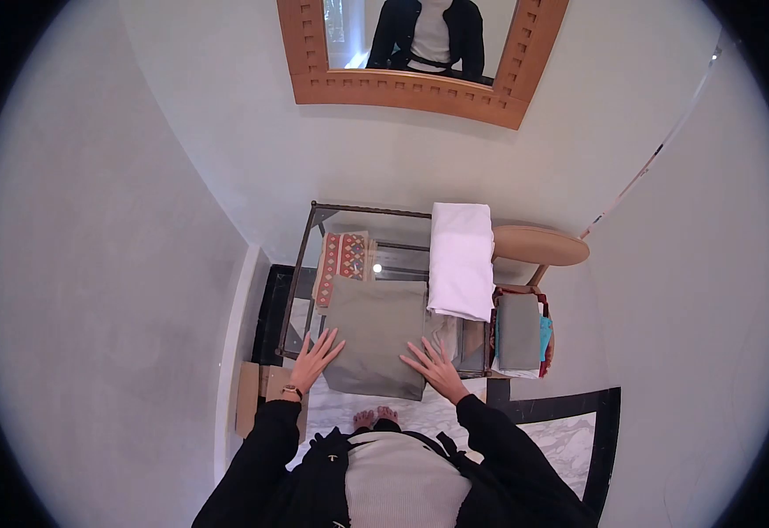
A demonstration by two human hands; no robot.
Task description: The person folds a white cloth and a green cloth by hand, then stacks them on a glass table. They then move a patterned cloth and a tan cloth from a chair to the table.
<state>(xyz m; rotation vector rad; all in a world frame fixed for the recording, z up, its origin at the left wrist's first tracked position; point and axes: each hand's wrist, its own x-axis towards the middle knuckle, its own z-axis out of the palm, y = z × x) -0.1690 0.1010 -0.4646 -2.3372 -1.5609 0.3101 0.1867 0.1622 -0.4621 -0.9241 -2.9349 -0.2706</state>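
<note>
A grey-green cloth point(376, 330) lies spread over the front of a glass-topped table point(393, 222), its lower part hanging past the front edge. My left hand point(316, 359) rests at the cloth's left side, open, fingers spread. On the opposite side, my right hand point(437, 370) is open too, fingertips at the cloth's right edge. Just behind the cloth is a folded patterned textile point(342, 264) in red and orange, seen at the table's left. A folded white cloth point(461, 260) lies on the table's right end.
Right of the table, a wooden chair point(541, 245) holds a stack of folded fabrics point(519, 330), grey on top. Cardboard boxes point(248, 399) stand on the floor at left. A wood-framed mirror point(402, 88) hangs on the wall ahead. My bare feet point(376, 417) are below the table's front.
</note>
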